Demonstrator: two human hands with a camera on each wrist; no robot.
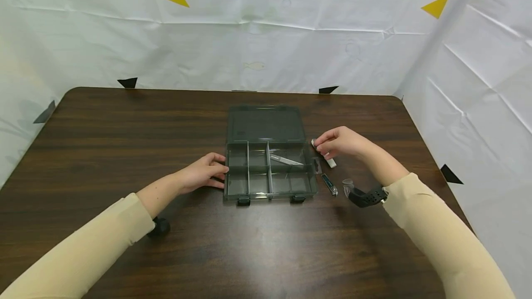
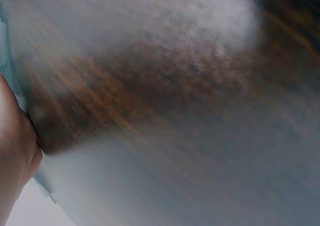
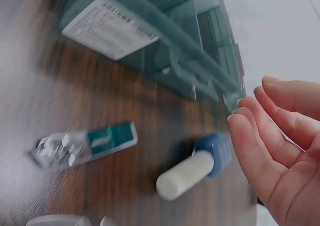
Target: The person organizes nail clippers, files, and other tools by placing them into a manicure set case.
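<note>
One white tube (image 3: 186,175) with a blue cap lies on the table (image 1: 124,151) just under my right hand (image 1: 338,142), long axis running from about 10 to 4 o'clock in the head view, just right of the open compartment box (image 1: 270,170). My right fingers (image 3: 260,136) hang loosely apart over the capped end, and seem not to have closed on it yet, though the head view is too small to be sure. My left hand (image 1: 205,172) rests with relaxed fingers against the box's 9 o'clock side, far from the tube, so the right is nearer.

Beige long sleeves (image 1: 436,225); black wrist strap (image 1: 367,196).
</note>
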